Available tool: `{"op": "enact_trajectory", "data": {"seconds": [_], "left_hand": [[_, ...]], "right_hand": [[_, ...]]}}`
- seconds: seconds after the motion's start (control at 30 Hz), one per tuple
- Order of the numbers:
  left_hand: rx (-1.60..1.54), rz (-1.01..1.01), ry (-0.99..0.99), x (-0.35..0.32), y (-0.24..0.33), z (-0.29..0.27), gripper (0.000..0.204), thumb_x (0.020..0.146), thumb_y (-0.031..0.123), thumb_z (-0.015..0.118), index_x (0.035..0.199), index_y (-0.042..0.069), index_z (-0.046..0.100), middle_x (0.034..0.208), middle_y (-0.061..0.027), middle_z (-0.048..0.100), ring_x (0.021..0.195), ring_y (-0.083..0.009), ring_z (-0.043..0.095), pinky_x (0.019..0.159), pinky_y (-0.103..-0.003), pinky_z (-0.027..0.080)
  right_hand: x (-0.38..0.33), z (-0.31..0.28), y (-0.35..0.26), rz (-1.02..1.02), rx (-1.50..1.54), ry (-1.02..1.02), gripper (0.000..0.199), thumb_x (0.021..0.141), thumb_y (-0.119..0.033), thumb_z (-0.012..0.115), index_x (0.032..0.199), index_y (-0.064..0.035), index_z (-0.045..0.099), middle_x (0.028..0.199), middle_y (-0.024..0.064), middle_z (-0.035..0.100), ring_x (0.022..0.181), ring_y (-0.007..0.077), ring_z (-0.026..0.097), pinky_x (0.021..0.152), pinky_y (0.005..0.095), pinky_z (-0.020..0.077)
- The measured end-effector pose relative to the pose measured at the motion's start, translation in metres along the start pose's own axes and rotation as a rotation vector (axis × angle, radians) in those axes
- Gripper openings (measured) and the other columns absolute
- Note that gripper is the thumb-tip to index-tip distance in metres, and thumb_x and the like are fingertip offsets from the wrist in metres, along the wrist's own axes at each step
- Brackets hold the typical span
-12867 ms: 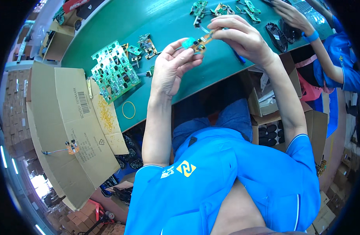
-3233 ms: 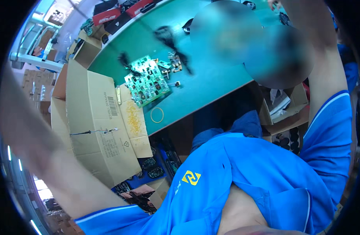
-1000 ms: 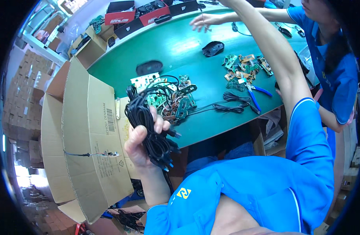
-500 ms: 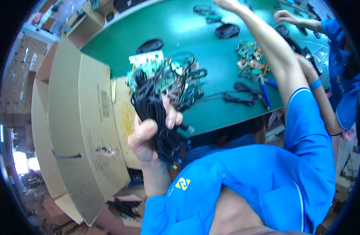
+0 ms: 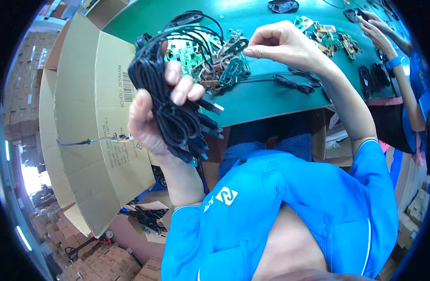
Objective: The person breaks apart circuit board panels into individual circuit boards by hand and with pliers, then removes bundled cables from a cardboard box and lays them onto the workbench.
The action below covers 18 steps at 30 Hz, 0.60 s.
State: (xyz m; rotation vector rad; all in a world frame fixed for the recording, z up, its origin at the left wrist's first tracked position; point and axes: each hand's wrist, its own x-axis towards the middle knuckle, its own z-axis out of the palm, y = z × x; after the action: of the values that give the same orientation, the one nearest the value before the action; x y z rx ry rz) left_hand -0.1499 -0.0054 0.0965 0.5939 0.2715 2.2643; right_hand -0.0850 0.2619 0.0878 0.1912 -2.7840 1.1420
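Observation:
My left hand (image 5: 147,122) grips a thick bundle of black cables (image 5: 170,114), held up in front of the cardboard box, with plug ends hanging at its lower right. Some loops of cable arch up over a heap of green circuit boards (image 5: 189,61) on the table. My right hand (image 5: 287,44) hovers just right of that heap, thumb and forefinger brought together. Whatever lies in that pinch, if anything, is too small to make out. Thin cables run from the heap to a black cable bundle (image 5: 294,84) lying on the green table (image 5: 266,107).
At the left stands a large open cardboard box (image 5: 114,91). Another board heap (image 5: 334,40) lies to the right, near more black cable bundles (image 5: 376,77). A co-worker's hands (image 5: 376,35) are at the far right. Below sits a carton with black cables (image 5: 149,218).
My left hand has lifted the cable bundle up and leftward. My right hand has come back from the far side of the table to the board heap. The view has shifted.

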Motion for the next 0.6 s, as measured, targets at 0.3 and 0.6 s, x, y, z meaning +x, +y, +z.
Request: {"op": "enact_trajectory", "data": {"seconds": [0.3, 0.6], "left_hand": [[-0.142, -0.069, -0.075, 0.015, 0.027, 0.016, 0.064, 0.094, 0.025, 0.056, 0.140, -0.009, 0.027, 0.106, -0.0100, 0.043, 0.085, -0.0136, 0.048, 0.082, -0.032, 0.039], [-0.146, -0.162, -0.225, 0.041, 0.048, 0.042, 0.053, 0.089, 0.025, 0.065, 0.123, -0.003, 0.036, 0.105, -0.0088, 0.044, 0.084, -0.0104, 0.051, 0.082, -0.029, 0.040]], "right_hand": [[-0.059, 0.035, 0.059, -0.185, -0.582, 0.065, 0.017, 0.088, -0.017, 0.072, 0.096, -0.0032, 0.067, 0.080, 0.0055, 0.059, 0.072, 0.0137, 0.055, 0.065, 0.0256, 0.0456], [-0.057, -0.041, 0.001, 0.117, 0.360, -0.121, 0.019, 0.091, -0.021, 0.067, 0.099, -0.0035, 0.063, 0.090, 0.0089, 0.062, 0.088, 0.0255, 0.059, 0.085, 0.0353, 0.0497]]}}
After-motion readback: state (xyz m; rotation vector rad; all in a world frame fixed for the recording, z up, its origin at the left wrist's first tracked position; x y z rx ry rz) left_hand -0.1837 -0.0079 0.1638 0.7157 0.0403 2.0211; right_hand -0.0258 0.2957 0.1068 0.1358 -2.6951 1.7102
